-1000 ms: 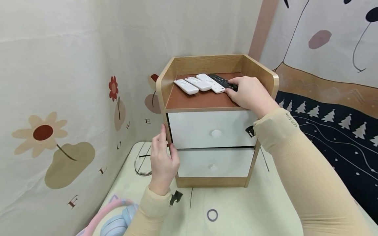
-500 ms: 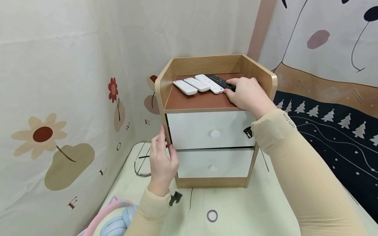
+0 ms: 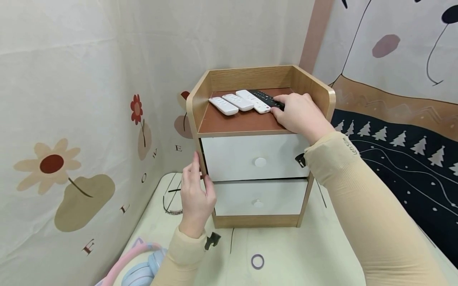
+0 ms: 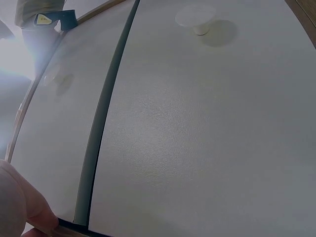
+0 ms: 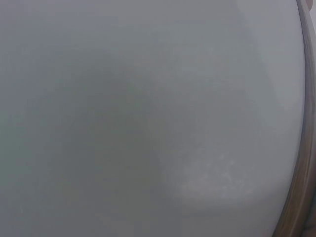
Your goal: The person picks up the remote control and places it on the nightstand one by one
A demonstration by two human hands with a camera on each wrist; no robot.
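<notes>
On the brown top of a small wooden cabinet (image 3: 257, 221), a black remote control (image 3: 265, 98) lies at the right end of a row of remotes. My right hand (image 3: 302, 115) pinches its near end between thumb and fingers; that end is partly hidden. Beside it lies a long white remote (image 3: 253, 101), then two shorter white remotes, the middle one (image 3: 237, 102) and the left one (image 3: 223, 106). My left hand (image 3: 196, 194) rests on the cabinet's left side with fingers extended upward and the thumb at the front edge. In the left wrist view the thumb (image 4: 29, 197) touches that edge.
The cabinet has an upper white drawer (image 3: 232, 157) and a lower one (image 3: 236, 198), both with round knobs. Raised wooden walls edge its top. Pink and blue headphones (image 3: 141, 270), a purple ring (image 3: 257, 256) and a coiled cord (image 3: 172, 210) lie on the pale tabletop.
Barely anything differs: the view shifts slightly, and both hands keep their places on the black remote control and the cabinet's side.
</notes>
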